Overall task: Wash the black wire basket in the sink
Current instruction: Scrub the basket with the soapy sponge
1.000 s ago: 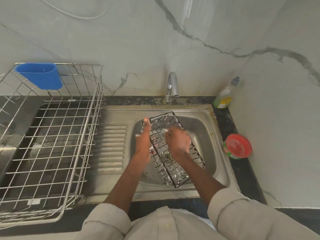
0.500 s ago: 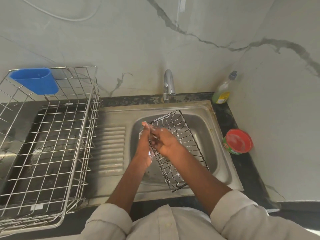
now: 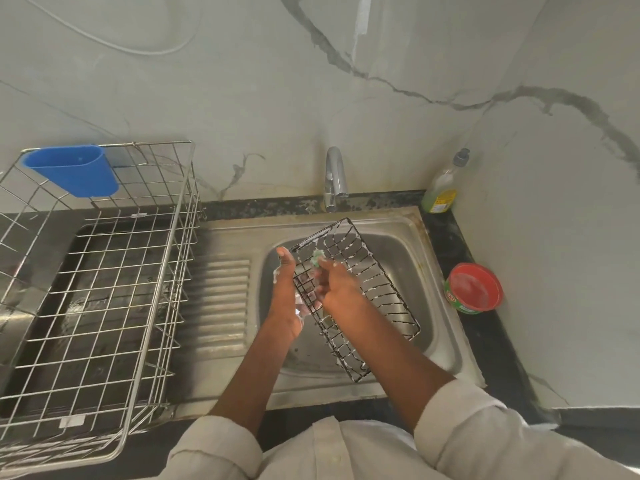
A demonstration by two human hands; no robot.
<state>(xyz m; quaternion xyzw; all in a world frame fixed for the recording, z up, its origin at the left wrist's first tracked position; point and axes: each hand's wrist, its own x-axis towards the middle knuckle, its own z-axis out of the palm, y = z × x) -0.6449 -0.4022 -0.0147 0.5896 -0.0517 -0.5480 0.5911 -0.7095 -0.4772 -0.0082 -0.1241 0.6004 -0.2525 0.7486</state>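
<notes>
The black wire basket (image 3: 377, 282) is tilted over the steel sink (image 3: 433, 271), streaked with white foam. My left hand (image 3: 285, 292) grips its left long edge, thumb up along the rim and fingers behind the wires. My right hand (image 3: 337, 284) is inside the basket and pinches a green scrub pad (image 3: 317, 258) against the wires near the far left corner. The tap (image 3: 335, 174) stands behind the bowl; no water stream is visible.
A large steel dish rack (image 3: 104, 282) with a blue plastic cup (image 3: 74, 171) hooked on it fills the counter on the left. A green dish soap bottle (image 3: 443, 188) and a red-topped tub (image 3: 474, 289) stand on the black counter at right, close to the wall.
My right hand with the scrub pad has slid from the middle of the basket toward its far left corner. The left hand keeps its hold; the basket stays tilted in the sink.
</notes>
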